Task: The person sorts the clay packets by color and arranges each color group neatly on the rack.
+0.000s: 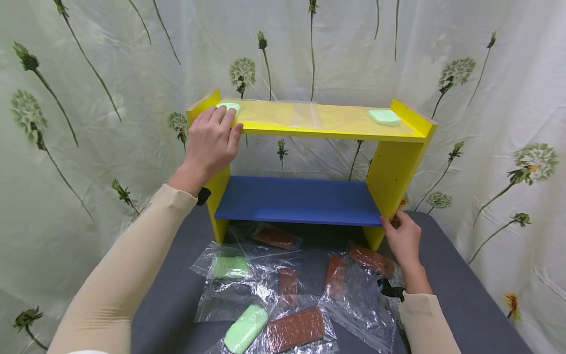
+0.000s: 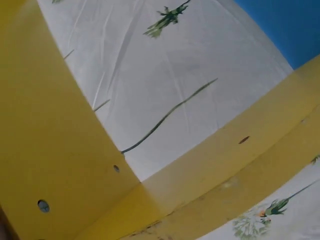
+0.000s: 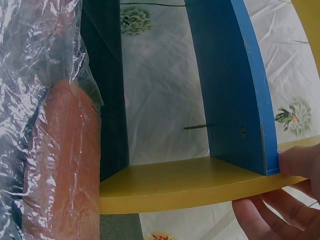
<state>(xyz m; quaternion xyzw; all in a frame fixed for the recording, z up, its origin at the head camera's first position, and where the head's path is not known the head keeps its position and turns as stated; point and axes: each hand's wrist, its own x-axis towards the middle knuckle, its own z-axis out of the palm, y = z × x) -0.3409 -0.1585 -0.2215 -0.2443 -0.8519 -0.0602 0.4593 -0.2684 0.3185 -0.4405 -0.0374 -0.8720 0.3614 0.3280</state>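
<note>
A small yellow shelf unit (image 1: 329, 132) with a blue middle shelf (image 1: 300, 199) stands on a dark table. My left hand (image 1: 212, 137) rests over the front left corner of its top board, fingers reaching onto a pale green block (image 1: 230, 105) and partly covering it. In the left wrist view only the yellow boards (image 2: 65, 125) show, from below. My right hand (image 1: 403, 236) grips the right side panel (image 1: 391, 172) low down, thumb by the end of the blue shelf and fingers round the outer side. Another pale green block (image 1: 384, 117) lies at the top's right end.
Clear plastic film covers the top board between the green blocks. In front of the unit lie several zip bags with brown blocks (image 1: 295, 330) and green blocks (image 1: 245, 328). One bagged brown block (image 1: 275, 237) lies beneath the blue shelf. A flowered curtain (image 1: 110, 59) hangs behind.
</note>
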